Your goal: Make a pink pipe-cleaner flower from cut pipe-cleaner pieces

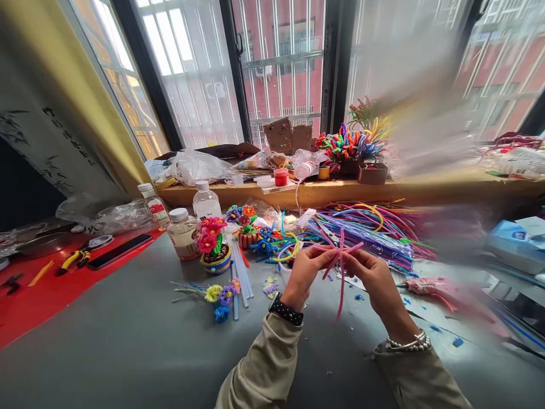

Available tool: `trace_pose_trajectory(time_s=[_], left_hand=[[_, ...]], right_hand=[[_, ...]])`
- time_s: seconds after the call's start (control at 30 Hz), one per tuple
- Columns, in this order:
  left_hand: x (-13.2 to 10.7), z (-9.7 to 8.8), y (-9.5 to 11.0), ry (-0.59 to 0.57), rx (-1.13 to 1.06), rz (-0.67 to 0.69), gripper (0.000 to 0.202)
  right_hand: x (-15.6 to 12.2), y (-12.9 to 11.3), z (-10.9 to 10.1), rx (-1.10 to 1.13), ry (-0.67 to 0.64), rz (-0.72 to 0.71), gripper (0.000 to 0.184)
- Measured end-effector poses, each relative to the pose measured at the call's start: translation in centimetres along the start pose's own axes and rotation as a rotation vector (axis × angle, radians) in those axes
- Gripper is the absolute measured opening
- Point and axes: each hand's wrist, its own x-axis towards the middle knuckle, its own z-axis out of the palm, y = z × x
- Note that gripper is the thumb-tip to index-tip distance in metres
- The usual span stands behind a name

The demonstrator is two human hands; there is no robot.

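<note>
Both my hands are raised over the grey table, pinching a bundle of pink pipe cleaners whose ends fan out above and hang down below. My left hand grips the bundle from the left, and my right hand grips it from the right. Just behind lies a spread of loose coloured pipe cleaners. A small pot of pink pipe-cleaner flowers stands to the left. Small finished flowers lie flat in front of it.
Three clear bottles stand left of the flowers, beside glue sticks. Pliers and a phone lie on a red cloth. A windowsill holds more flowers and clutter. A blue tissue box sits right.
</note>
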Motion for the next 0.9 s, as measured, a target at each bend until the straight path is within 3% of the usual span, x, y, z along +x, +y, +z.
trace_pose_trajectory(time_s=[0.27, 0.37, 0.47, 0.77, 0.9], left_hand=[[-0.11, -0.01, -0.02, -0.011, 0.017, -0.040, 0.028], [-0.22, -0.04, 0.02, -0.073, 0.036, -0.041, 0.028], [-0.29, 0.01, 0.09, -0.062, 0.021, -0.058, 0.024], [0.14, -0.15, -0.31, 0.049, -0.345, -0.086, 0.018], [0.08, 0.02, -0.20, 0.080, -0.399, -0.141, 0.016]], right_hand=[[-0.20, -0.20, 0.13, 0.023, 0.020, 0.030, 0.023], [-0.24, -0.36, 0.14, 0.029, -0.025, 0.047, 0.023], [-0.25, -0.54, 0.04, 0.002, -0.061, 0.068, 0.023], [-0.35, -0.44, 0.00, 0.014, -0.040, -0.042, 0.030], [-0.48, -0.65, 0.14, 0.009, -0.062, -0.108, 0.026]])
